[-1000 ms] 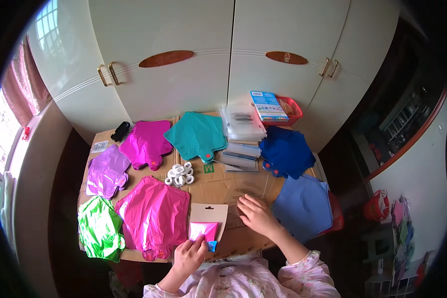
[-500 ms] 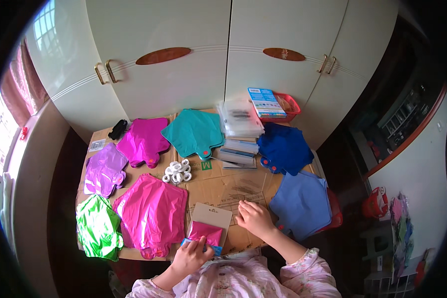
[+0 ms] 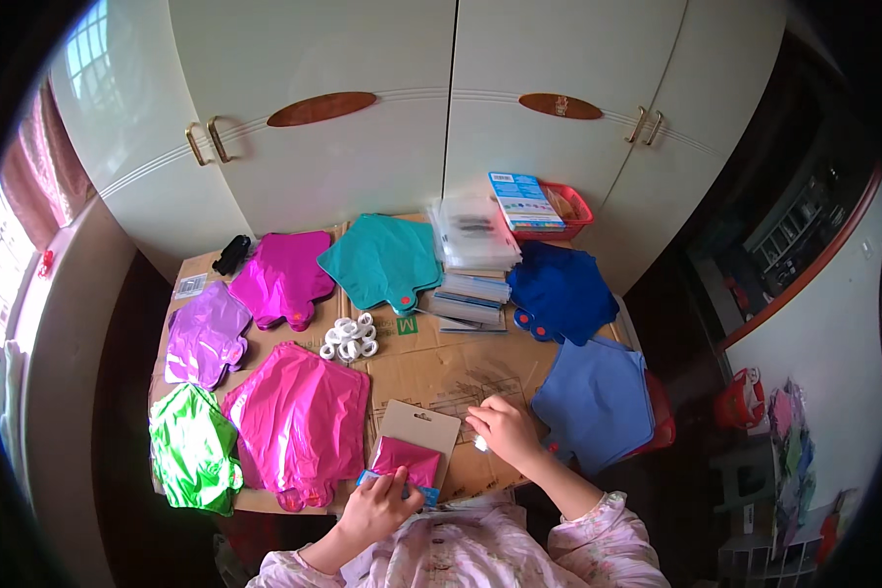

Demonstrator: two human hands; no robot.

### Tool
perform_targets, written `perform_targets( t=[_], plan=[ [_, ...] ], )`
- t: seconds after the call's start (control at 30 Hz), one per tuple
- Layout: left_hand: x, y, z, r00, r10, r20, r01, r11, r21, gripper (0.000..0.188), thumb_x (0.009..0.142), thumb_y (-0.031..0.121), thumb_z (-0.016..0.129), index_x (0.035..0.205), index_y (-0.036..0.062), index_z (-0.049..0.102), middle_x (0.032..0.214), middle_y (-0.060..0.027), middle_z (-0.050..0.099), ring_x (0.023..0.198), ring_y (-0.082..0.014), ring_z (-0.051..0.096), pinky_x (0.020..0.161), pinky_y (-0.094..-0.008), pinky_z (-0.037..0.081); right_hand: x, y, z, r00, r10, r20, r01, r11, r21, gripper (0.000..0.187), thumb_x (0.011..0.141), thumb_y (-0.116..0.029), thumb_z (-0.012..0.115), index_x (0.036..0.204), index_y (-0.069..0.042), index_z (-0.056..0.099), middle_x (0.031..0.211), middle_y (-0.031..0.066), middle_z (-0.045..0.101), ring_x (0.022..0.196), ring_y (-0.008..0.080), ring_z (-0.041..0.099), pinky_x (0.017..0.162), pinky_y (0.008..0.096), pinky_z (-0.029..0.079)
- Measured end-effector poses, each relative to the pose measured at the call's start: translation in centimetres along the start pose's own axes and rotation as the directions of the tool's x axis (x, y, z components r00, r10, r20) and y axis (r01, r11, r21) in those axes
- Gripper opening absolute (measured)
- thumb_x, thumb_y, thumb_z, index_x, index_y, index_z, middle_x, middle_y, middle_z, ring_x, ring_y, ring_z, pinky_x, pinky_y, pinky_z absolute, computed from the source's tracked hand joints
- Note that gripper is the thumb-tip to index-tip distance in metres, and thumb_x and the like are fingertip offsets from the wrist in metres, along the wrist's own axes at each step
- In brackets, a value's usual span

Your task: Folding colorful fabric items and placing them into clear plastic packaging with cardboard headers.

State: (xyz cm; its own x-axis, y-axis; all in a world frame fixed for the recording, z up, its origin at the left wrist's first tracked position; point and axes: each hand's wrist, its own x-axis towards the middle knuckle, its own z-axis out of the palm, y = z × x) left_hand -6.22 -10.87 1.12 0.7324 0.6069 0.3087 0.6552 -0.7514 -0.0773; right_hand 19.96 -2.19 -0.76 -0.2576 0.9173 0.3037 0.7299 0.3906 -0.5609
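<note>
My left hand (image 3: pixel 377 508), its fingers bent together, presses on a folded pink foil balloon (image 3: pixel 407 461) at the near edge of the table. Under that lies a beige card (image 3: pixel 421 426) with a slot near its top and a blue strip (image 3: pixel 429 494) at its bottom. To the right my right hand (image 3: pixel 508 431) is closed, fingers curled down. A small white thing (image 3: pixel 480 444) shows beneath its fingertips; its kind is unclear. Beyond this hand a clear plastic bag (image 3: pixel 495 370) lies on the cardboard.
Flat foil balloons lie around: large pink (image 3: pixel 304 421), green (image 3: pixel 194 451), lilac (image 3: pixel 206 333), magenta (image 3: pixel 282 276), teal (image 3: pixel 382 260), dark blue (image 3: pixel 563 294), light blue (image 3: pixel 598 402). White ribbon rings (image 3: pixel 349 338) sit mid-table. Behind are stacked clear bags (image 3: pixel 470 235) and a red basket (image 3: pixel 580 208).
My right hand has lifted a little and drawn its fingers in; the small white thing now shows beneath them. My left hand stays on the folded pink balloon.
</note>
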Motion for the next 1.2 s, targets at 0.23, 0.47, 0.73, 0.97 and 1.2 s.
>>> perform_targets(
  t=[0.23, 0.47, 0.73, 0.97, 1.2],
  plan=[
    [0.9, 0.7, -0.1, 0.999, 0.040, 0.014, -0.040, 0.999, 0.012, 0.017, 0.072, 0.021, 0.059, 0.089, 0.0167, 0.057, 0.111, -0.0154, 0.063, 0.081, -0.0167, 0.058, 0.065, -0.0282, 0.050, -0.1, 0.1, 1.7, 0.988, -0.116, -0.097, 0.113, 0.993, -0.034, 0.005, 0.078, -0.009, 0.067, 0.082, -0.006, 0.066, 0.079, 0.0062, 0.060, 0.076, 0.0249, 0.062, 0.066, 0.0363, 0.052],
    [1.3, 0.7, 0.1, 0.993, 0.112, -0.024, -0.112, 0.993, -0.021, 0.017, 0.072, 0.020, 0.059, 0.089, 0.0180, 0.057, 0.112, -0.0151, 0.063, 0.081, -0.0156, 0.059, 0.063, -0.0278, 0.051, -0.1, -0.9, 2.6, 0.976, -0.195, -0.097, 0.185, 0.978, -0.101, 0.009, 0.076, -0.010, 0.069, 0.077, -0.010, 0.060, 0.075, 0.0040, 0.057, 0.075, 0.0231, 0.061, 0.064, 0.0363, 0.051],
    [1.7, 0.3, 1.9, 0.994, 0.107, -0.027, -0.106, 0.994, 0.024, 0.021, 0.074, 0.020, 0.059, 0.094, 0.0167, 0.056, 0.115, -0.0184, 0.061, 0.083, -0.0157, 0.058, 0.065, -0.0257, 0.051, -0.5, -1.7, 2.9, 0.947, -0.321, -0.031, 0.313, 0.937, -0.157, 0.012, 0.077, -0.010, 0.067, 0.073, -0.011, 0.056, 0.073, 0.0027, 0.054, 0.074, 0.0199, 0.061, 0.063, 0.0338, 0.052],
    [2.9, -0.1, 2.6, 0.992, 0.105, -0.074, -0.102, 0.994, 0.047, 0.021, 0.072, 0.024, 0.062, 0.091, 0.0170, 0.057, 0.109, -0.0153, 0.062, 0.080, -0.0164, 0.060, 0.063, -0.0279, 0.053, -0.1, -2.4, 2.7, 0.941, -0.333, -0.064, 0.317, 0.930, -0.184, 0.010, 0.076, -0.010, 0.066, 0.076, -0.011, 0.056, 0.075, 0.0020, 0.054, 0.073, 0.0183, 0.061, 0.062, 0.0315, 0.052],
    [3.0, -0.1, 3.1, 0.991, 0.112, -0.075, -0.108, 0.993, 0.056, 0.021, 0.073, 0.026, 0.063, 0.090, 0.0168, 0.056, 0.110, -0.0164, 0.062, 0.081, -0.0173, 0.060, 0.064, -0.0287, 0.053, 2.4, -2.9, 4.5, 0.924, -0.378, -0.054, 0.360, 0.911, -0.202, 0.010, 0.074, -0.012, 0.068, 0.083, -0.011, 0.062, 0.075, 0.0001, 0.057, 0.071, 0.0180, 0.060, 0.063, 0.0316, 0.051]
  ],
)
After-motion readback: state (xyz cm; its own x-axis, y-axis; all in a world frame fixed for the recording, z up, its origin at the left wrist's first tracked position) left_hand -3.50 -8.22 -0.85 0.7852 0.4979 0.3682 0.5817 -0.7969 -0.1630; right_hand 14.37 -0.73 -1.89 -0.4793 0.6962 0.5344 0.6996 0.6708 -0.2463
